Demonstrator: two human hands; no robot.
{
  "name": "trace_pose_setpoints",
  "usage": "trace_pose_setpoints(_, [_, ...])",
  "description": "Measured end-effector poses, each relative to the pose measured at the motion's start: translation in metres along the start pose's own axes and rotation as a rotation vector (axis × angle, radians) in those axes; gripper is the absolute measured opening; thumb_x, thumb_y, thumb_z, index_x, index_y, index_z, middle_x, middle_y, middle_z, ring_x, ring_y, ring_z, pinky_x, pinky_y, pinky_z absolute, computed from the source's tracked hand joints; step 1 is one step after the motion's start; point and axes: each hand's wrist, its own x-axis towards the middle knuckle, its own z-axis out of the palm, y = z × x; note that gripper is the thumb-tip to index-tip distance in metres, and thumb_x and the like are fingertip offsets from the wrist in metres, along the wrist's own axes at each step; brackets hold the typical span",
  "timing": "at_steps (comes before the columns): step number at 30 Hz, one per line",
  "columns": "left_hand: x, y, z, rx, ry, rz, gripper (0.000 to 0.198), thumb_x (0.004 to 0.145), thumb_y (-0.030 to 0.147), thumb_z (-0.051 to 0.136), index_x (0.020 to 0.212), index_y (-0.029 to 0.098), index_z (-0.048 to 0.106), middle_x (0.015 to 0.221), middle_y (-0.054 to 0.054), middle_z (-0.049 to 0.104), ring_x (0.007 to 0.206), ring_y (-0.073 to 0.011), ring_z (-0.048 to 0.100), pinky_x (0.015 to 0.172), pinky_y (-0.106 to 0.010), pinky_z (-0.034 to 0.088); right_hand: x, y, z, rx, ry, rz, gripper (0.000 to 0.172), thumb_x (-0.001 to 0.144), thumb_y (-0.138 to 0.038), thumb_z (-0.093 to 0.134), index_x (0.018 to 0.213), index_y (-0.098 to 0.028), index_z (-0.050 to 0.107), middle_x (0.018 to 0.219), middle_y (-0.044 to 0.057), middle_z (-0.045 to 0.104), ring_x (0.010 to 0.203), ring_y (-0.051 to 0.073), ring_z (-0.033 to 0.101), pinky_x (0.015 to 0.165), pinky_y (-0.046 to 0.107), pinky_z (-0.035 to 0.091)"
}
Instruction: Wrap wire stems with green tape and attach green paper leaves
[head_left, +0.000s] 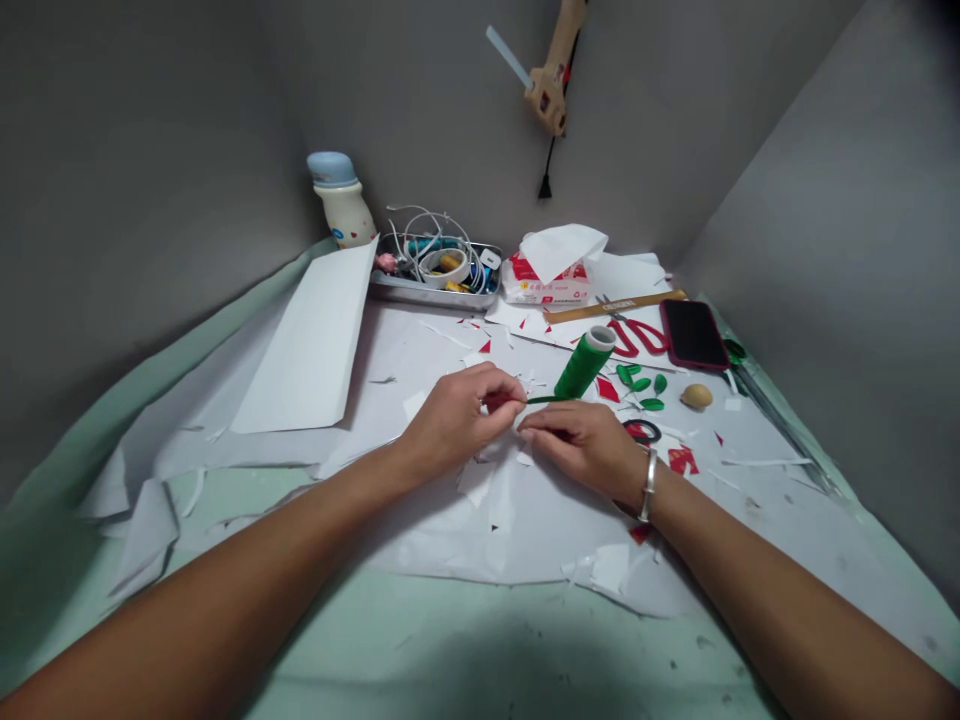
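My left hand [463, 412] pinches the end of a thin green stem-like piece [544, 400] between thumb and fingertips. Close beside it, my right hand [592, 445] has its fingers curled together, palm down; whatever they hold is too small or hidden to make out. Just behind the right hand stands a spool of green thread [583, 368], leaning a little to the right. Several small green leaf shapes [640, 384] lie to the right of the spool. A black ring-like item [651, 432] is partly covered by the right hand.
Paper scraps litter the white sheet [525, 540]. Behind are a metal tray [435, 295] of threads and cord, a tissue pack [547, 285], a ruler [645, 303], red-handled scissors [649, 338] and a phone [694, 335]. Left stand a folded card [307, 350] and a bottle [345, 205]. A glue gun [551, 90] hangs above.
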Motion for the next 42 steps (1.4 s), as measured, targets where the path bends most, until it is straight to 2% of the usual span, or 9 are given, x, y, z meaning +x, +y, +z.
trace_pose_setpoints(5, [-0.001, -0.007, 0.003, 0.184, 0.038, -0.041, 0.013, 0.084, 0.013, 0.054, 0.081, 0.016, 0.067, 0.082, -0.003, 0.065, 0.069, -0.0118, 0.055, 0.065, -0.025, 0.043, -0.003, -0.015, 0.001, -0.326, -0.018, -0.203, 0.022, 0.093, -0.024, 0.050, 0.090, -0.017, 0.071, 0.071, 0.004, 0.066, 0.067, 0.016, 0.055, 0.063, 0.029, 0.041])
trace_pose_setpoints(9, [-0.004, -0.011, 0.007, 0.322, -0.083, 0.078, 0.013, 0.083, 0.012, 0.054, 0.081, 0.016, 0.067, 0.076, -0.002, 0.063, 0.067, -0.0124, 0.054, 0.062, -0.024, 0.040, -0.002, -0.017, -0.003, -0.328, 0.071, -0.245, 0.022, 0.093, -0.023, 0.050, 0.091, -0.017, 0.071, 0.071, 0.005, 0.066, 0.066, 0.016, 0.055, 0.061, 0.028, 0.040])
trace_pose_setpoints(14, [-0.005, -0.009, 0.010, 0.286, -0.220, 0.156, 0.013, 0.082, 0.014, 0.055, 0.083, 0.017, 0.067, 0.074, -0.001, 0.062, 0.066, -0.0120, 0.056, 0.061, -0.023, 0.041, 0.004, -0.006, -0.009, -0.025, 0.201, -0.011, 0.017, 0.091, -0.024, 0.056, 0.088, -0.019, 0.072, 0.075, 0.002, 0.070, 0.068, 0.013, 0.059, 0.065, 0.025, 0.045])
trace_pose_setpoints(20, [-0.003, 0.001, 0.004, 0.024, -0.166, 0.093, 0.012, 0.080, 0.011, 0.057, 0.082, 0.016, 0.067, 0.078, -0.001, 0.064, 0.069, -0.0109, 0.058, 0.063, -0.022, 0.045, 0.006, 0.008, -0.011, 0.192, 0.159, 0.270, 0.019, 0.088, -0.032, 0.060, 0.083, -0.019, 0.073, 0.074, 0.000, 0.071, 0.064, 0.014, 0.061, 0.060, 0.024, 0.047])
trace_pose_setpoints(25, [0.001, 0.002, -0.001, -0.059, 0.015, -0.003, 0.010, 0.082, 0.011, 0.058, 0.082, 0.016, 0.067, 0.081, -0.002, 0.065, 0.073, -0.0108, 0.059, 0.068, -0.023, 0.047, 0.002, 0.002, -0.003, 0.085, 0.050, 0.061, 0.015, 0.088, -0.021, 0.058, 0.089, -0.020, 0.074, 0.087, 0.003, 0.074, 0.078, 0.015, 0.066, 0.072, 0.025, 0.049])
trace_pose_setpoints(28, [0.001, -0.002, -0.001, 0.024, 0.078, -0.045, 0.010, 0.083, 0.012, 0.057, 0.081, 0.015, 0.067, 0.082, -0.002, 0.065, 0.071, -0.0112, 0.058, 0.066, -0.023, 0.045, -0.001, -0.008, -0.001, -0.094, 0.026, -0.090, 0.017, 0.089, -0.021, 0.056, 0.089, -0.019, 0.073, 0.075, 0.003, 0.070, 0.071, 0.015, 0.061, 0.069, 0.027, 0.046])
trace_pose_setpoints(34, [-0.003, -0.010, 0.006, 0.263, -0.041, 0.085, 0.013, 0.083, 0.011, 0.055, 0.084, 0.016, 0.067, 0.080, -0.003, 0.064, 0.068, -0.0123, 0.055, 0.063, -0.025, 0.042, -0.001, -0.016, -0.008, -0.238, 0.151, -0.273, 0.017, 0.090, -0.021, 0.056, 0.090, -0.016, 0.072, 0.068, 0.003, 0.066, 0.063, 0.014, 0.053, 0.061, 0.027, 0.041])
trace_pose_setpoints(39, [-0.005, -0.011, 0.008, 0.188, -0.252, 0.250, 0.016, 0.087, 0.014, 0.052, 0.088, 0.017, 0.068, 0.082, -0.003, 0.065, 0.074, -0.0133, 0.059, 0.067, -0.025, 0.045, 0.004, -0.005, -0.013, -0.015, 0.273, -0.044, 0.015, 0.089, -0.022, 0.059, 0.084, -0.018, 0.072, 0.070, 0.001, 0.069, 0.062, 0.012, 0.057, 0.063, 0.025, 0.044])
trace_pose_setpoints(42, [-0.003, -0.003, 0.003, 0.032, -0.249, 0.221, 0.015, 0.087, 0.014, 0.054, 0.091, 0.017, 0.068, 0.085, -0.003, 0.066, 0.077, -0.0125, 0.060, 0.072, -0.025, 0.047, 0.006, 0.003, -0.014, 0.112, 0.288, 0.145, 0.015, 0.088, -0.028, 0.061, 0.082, -0.019, 0.073, 0.073, 0.001, 0.071, 0.062, 0.013, 0.059, 0.059, 0.024, 0.045])
